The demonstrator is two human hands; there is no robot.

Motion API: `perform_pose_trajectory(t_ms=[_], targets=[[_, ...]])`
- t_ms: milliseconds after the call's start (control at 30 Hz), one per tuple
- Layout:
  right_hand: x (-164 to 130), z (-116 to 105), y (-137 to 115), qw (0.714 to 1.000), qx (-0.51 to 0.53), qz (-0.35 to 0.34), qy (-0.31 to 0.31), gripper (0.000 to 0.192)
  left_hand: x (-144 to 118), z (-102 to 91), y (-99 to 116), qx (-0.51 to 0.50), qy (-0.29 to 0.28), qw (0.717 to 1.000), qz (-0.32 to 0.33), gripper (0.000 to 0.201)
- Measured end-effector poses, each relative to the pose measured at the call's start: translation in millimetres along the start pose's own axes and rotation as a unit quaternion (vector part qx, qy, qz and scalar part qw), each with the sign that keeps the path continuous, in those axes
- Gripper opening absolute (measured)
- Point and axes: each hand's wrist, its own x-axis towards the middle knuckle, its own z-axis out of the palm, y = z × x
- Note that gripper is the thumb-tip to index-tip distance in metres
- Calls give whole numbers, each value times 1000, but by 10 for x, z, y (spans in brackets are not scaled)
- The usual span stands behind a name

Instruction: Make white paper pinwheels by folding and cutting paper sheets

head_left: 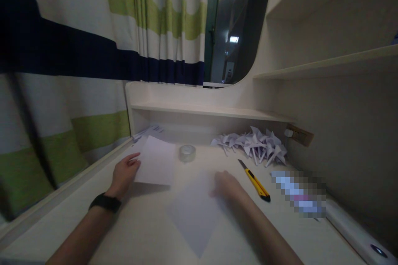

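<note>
My left hand [124, 172] holds the left edge of a white sheet of paper [156, 160], lifted a little off the desk [143, 227]. A black band sits on that wrist. My right hand [226, 185] is blurred and rests flat on the upper right corner of a second white sheet [194, 215], which lies turned like a diamond on the desk in front of me.
A roll of clear tape [187, 152] stands behind the sheets. A yellow utility knife [255, 181] lies right of my right hand. A pile of folded paper cranes [255, 144] sits at the back right under a shelf. Striped curtains hang on the left.
</note>
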Motion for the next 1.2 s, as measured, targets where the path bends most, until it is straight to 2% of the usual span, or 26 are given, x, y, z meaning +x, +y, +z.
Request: perform_pose_trajectory(t_ms=[100,167,233,400,500,600,700,767,833,900,933,1000,1067,1133,1200], targets=[[6,25,42,999,25,-23,7,67,141,-87,-166,160,-10,986,48,42],[18,43,75,998,47,-30,8,68,213,-95,-235,267,-31,959,89,41],[31,58,110,997,72,-37,-2,67,269,-68,-274,332,-55,933,125,41],[55,95,183,990,119,-71,-1,66,375,25,-288,383,-70,905,171,40],[79,128,209,987,137,-84,13,67,408,36,-276,411,-65,892,176,41],[113,145,225,983,159,-91,29,60,379,39,-254,430,-54,884,175,39],[133,114,224,973,200,-102,51,52,268,101,-179,437,-22,876,204,39],[130,68,210,958,251,-118,67,49,148,216,-72,402,-31,880,251,39],[117,13,188,935,314,-144,75,45,-9,401,85,309,-102,904,276,38],[102,-33,166,913,365,-168,75,41,-191,638,266,182,-191,935,239,42],[98,-48,159,905,380,-177,75,40,-284,762,349,118,-245,938,217,46],[98,-57,156,899,390,-177,86,39,-449,993,470,12,-349,917,191,55],[116,-38,169,904,383,-158,102,42,-561,1173,501,-47,-420,894,149,55],[152,2,194,911,371,-127,125,47,-608,1289,448,-76,-449,884,103,43],[198,53,223,912,371,-93,151,55,-605,1343,350,-92,-444,888,75,33]])
